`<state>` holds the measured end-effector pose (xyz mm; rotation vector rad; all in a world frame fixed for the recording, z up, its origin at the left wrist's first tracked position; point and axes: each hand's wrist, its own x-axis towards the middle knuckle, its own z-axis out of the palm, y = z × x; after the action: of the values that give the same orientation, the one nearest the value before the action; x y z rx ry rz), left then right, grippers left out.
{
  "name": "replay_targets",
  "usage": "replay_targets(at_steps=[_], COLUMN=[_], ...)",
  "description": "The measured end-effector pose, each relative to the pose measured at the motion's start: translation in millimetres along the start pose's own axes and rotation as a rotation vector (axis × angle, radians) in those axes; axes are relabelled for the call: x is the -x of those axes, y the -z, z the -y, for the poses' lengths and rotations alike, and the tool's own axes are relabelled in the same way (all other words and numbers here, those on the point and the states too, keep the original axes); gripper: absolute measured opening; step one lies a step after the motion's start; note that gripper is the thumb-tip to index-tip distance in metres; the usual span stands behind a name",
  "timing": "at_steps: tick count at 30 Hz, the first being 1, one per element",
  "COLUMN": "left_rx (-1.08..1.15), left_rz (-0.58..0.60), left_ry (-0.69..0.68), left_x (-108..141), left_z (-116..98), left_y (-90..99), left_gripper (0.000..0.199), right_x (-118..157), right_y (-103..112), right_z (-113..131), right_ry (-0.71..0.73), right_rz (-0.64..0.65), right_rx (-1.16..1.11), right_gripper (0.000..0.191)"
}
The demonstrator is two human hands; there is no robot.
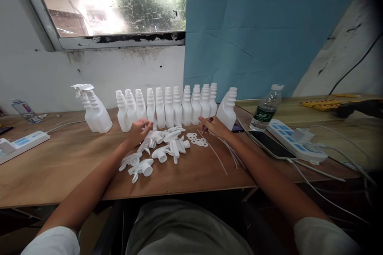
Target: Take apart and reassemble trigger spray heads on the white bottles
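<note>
A white wall with a metal-framed window [119, 4] and a blue sheet [239, 28] rises behind a brown table [74, 167]. Near the table's back edge stands a row of white spray bottles [169, 107], necks open, with trigger-topped bottles [98, 111] well apart to the left. In front of the row, between it and the front edge, lies a heap of white trigger sprayer heads [175, 147]; just right of them are flat white washers [196, 142] and thin dip tubes [218, 158] running toward the front edge. The left hand [139, 132] is over the back left of the heap, fingers curled; whether they grip a head cannot be told. The right hand [214, 125] has its fingertips close together at the far end of a tube; whether they pinch it is unclear. Toward the table's right edge are a labelled water bottle [265, 113], a phone [272, 144] and a power strip [287, 139].
</note>
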<state>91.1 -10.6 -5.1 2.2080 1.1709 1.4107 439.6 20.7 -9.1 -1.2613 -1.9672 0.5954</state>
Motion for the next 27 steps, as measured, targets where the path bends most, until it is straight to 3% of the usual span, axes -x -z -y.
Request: replay_targets(at_steps=[4,9,11,13,17,24,27], left_rx=[-0.238,-0.56,-0.664,-0.746,-0.817,-0.813,-0.806], left_rz=[-0.319,-0.685,-0.781,-0.852,-0.881,-0.808,-0.794], left_ry=[-0.025,-0.096,-0.052,0.081,0.313,0.443,0.503], left_x=[-8,-11,-8,-2,10,17,18], left_z=[25,69,84,96,114,127,128], left_y=[29.2,80.5,98.8,112.1,121.7,114.1,113.1], left_gripper=[0.02,0.007,0.01,0.018,0.033,0.058,0.061], right_x=[-3,-3,-1,0,-1,-6,-4], right_y=[2,11,14,15,15,19,19], right_z=[-2,0,2,3,3,-1,2], right_ry=[-0.053,-0.067,-0.077,-0.091,-0.157,-0.152,-0.137], right_rz=[0.006,-0.022,-0.029,0.008,0.103,0.117,0.101], right_rx=[0.188,0.324,0.29,0.231,0.227,0.57,0.514], right_gripper=[0.071,0.073,0.073,0.074,0.075,0.069,0.067])
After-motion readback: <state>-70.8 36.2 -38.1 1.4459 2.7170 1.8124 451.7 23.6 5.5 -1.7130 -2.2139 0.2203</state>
